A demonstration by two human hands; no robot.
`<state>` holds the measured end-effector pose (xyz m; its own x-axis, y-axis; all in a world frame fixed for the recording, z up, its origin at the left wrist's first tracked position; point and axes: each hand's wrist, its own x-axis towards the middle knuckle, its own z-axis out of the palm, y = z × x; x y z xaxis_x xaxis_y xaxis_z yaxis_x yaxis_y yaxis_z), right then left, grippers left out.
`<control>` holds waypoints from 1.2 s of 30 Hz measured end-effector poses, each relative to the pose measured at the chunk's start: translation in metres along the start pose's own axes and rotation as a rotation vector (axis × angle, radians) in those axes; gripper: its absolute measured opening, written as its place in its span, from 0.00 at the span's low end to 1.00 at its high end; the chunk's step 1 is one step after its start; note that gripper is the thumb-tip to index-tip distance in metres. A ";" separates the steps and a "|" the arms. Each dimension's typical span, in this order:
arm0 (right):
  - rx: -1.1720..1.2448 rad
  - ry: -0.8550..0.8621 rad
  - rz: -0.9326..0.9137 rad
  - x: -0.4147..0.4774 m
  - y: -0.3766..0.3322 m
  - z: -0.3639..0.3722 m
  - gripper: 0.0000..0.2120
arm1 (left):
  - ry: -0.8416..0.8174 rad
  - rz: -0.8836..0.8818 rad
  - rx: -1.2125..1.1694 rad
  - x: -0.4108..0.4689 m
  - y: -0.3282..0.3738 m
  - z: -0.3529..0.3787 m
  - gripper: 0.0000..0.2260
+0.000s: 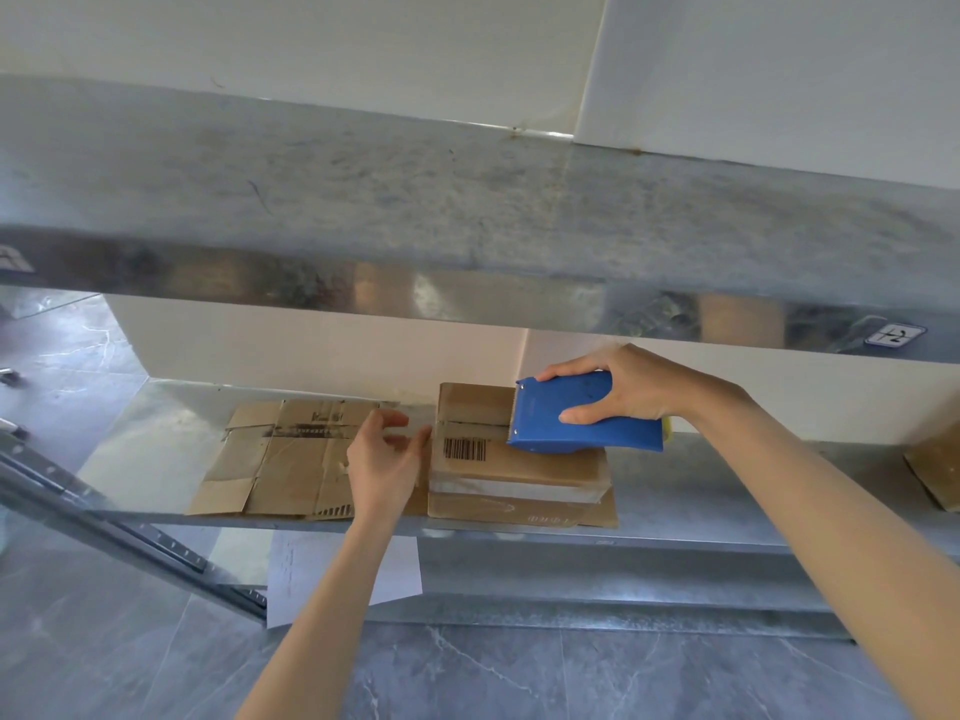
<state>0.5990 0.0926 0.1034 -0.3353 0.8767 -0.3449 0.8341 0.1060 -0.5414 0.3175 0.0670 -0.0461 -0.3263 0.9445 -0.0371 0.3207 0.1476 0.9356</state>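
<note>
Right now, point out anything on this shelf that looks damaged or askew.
The flattened cardboard left of the box is creased, scuffed dark and ragged-edged. Under the shelf, a white sheet of paper lies askew. The box, under the tape dispenser the right hand grips, looks sound.

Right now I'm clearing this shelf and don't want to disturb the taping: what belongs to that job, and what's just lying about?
In the job: box; blue tape dispenser, gripped by the right hand; left hand at the box's left edge.
Lying about: flat cardboard beside the box; white paper below the shelf; cardboard at far right.
</note>
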 end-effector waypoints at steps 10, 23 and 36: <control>-0.012 0.000 -0.025 -0.001 0.001 0.000 0.22 | -0.202 0.434 0.253 -0.012 0.039 0.019 0.18; -0.081 -0.001 -0.018 -0.001 0.001 0.001 0.22 | -0.206 0.563 0.506 -0.020 0.020 0.037 0.24; -0.083 0.026 -0.053 -0.005 0.007 -0.001 0.24 | -0.194 0.564 0.590 -0.021 0.022 0.033 0.25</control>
<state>0.6074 0.0898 0.1020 -0.3692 0.8807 -0.2968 0.8491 0.1898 -0.4929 0.3607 0.0601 -0.0365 0.1634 0.9486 0.2711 0.8200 -0.2833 0.4973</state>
